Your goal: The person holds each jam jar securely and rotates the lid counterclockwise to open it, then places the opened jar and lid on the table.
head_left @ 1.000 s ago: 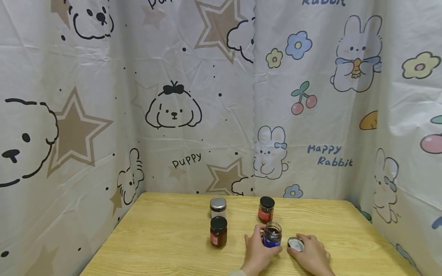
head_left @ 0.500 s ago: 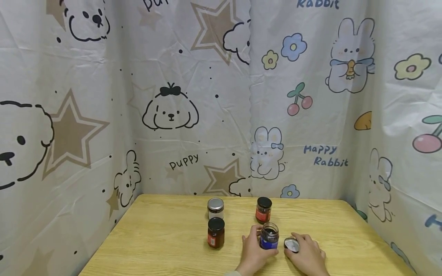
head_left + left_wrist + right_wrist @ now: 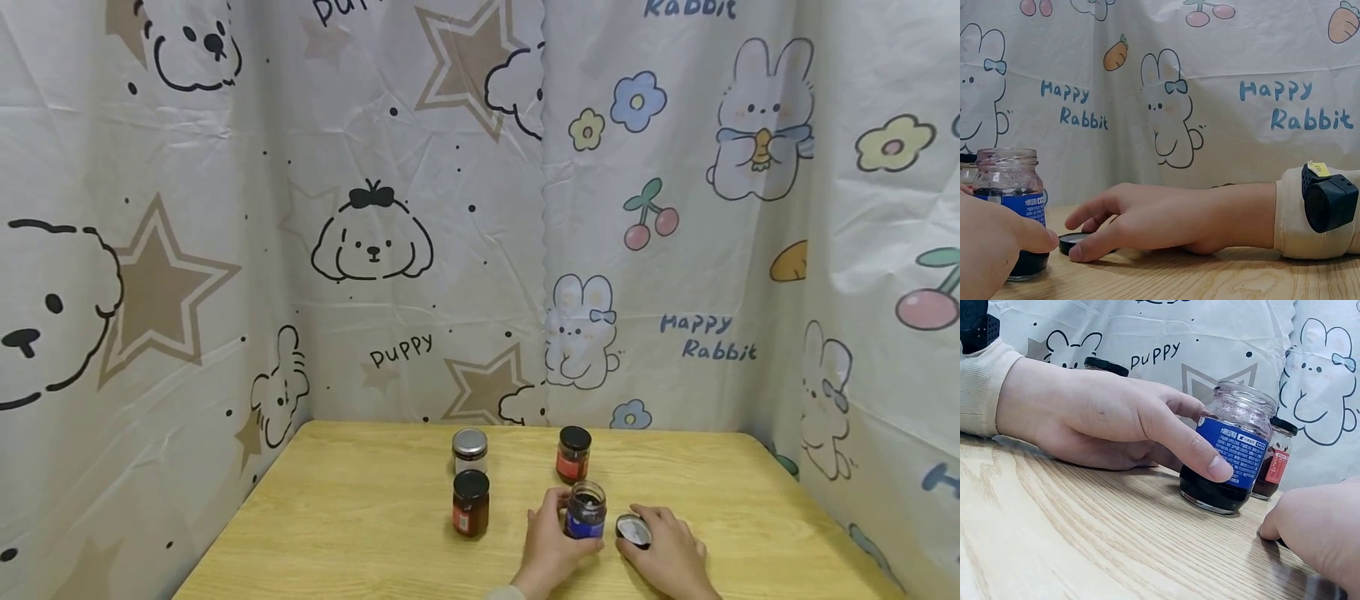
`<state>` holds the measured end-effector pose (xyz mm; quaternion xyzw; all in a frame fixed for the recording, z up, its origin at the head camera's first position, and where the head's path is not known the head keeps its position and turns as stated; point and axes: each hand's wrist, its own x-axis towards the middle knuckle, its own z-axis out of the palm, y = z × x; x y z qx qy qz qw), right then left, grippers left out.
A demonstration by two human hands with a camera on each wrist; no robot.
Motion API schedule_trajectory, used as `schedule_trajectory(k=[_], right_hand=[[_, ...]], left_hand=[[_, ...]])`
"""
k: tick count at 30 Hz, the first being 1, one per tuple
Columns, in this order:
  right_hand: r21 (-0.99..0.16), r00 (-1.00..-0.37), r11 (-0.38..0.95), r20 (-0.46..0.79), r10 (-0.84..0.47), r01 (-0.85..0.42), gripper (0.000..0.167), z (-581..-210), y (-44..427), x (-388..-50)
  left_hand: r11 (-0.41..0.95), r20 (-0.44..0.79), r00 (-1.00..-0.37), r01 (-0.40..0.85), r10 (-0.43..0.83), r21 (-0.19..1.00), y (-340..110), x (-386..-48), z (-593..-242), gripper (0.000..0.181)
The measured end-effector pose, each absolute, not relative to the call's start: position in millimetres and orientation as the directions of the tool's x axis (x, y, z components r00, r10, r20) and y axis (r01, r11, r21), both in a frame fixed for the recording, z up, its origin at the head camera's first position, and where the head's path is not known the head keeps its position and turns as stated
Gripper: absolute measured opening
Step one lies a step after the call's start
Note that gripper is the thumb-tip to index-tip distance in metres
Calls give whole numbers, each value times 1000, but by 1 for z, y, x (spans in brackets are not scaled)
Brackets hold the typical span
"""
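An uncapped glass jar [image 3: 585, 518] with a blue label and dark contents stands upright on the table. My left hand [image 3: 551, 543] grips it from the left, with the thumb [image 3: 1213, 464] across the label in the right wrist view. Just right of the jar, a black-rimmed lid [image 3: 633, 531] lies on the table with its pale inside up. My right hand [image 3: 671, 550] holds that lid at its edge between thumb and fingers, as the left wrist view also shows [image 3: 1166, 215].
Behind the open jar is a black-lidded jar with a red label [image 3: 573, 456]. To the left stand another black-lidded jar [image 3: 471, 504] and, behind it, a silver-lidded jar [image 3: 470, 452]. A printed curtain [image 3: 420, 308] surrounds the wooden table [image 3: 337, 533].
The head view has shifted slightly. Both hands, the jar and the lid stay in nearly the same places on the table.
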<state>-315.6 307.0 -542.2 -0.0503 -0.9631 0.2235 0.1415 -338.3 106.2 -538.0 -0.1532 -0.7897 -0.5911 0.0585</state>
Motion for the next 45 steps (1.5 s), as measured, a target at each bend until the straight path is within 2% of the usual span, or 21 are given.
schedule_trajectory(k=[4, 10, 22, 45], right_hand=[[-439, -959, 898, 233, 158, 41, 70, -540, 307, -316], [-435, -953, 900, 271, 139, 8, 67, -536, 306, -313], [-441, -960, 897, 241, 142, 22, 68, -541, 306, -311], [-432, -954, 902, 273, 128, -2, 68, -540, 306, -308]], left_hand=[[254, 273, -946, 311, 172, 916, 106, -339, -537, 71], [269, 311, -935, 348, 170, 898, 106, -341, -538, 68], [272, 286, -942, 326, 177, 905, 106, -338, -542, 67], [277, 292, -936, 339, 197, 899, 106, -340, -542, 65]])
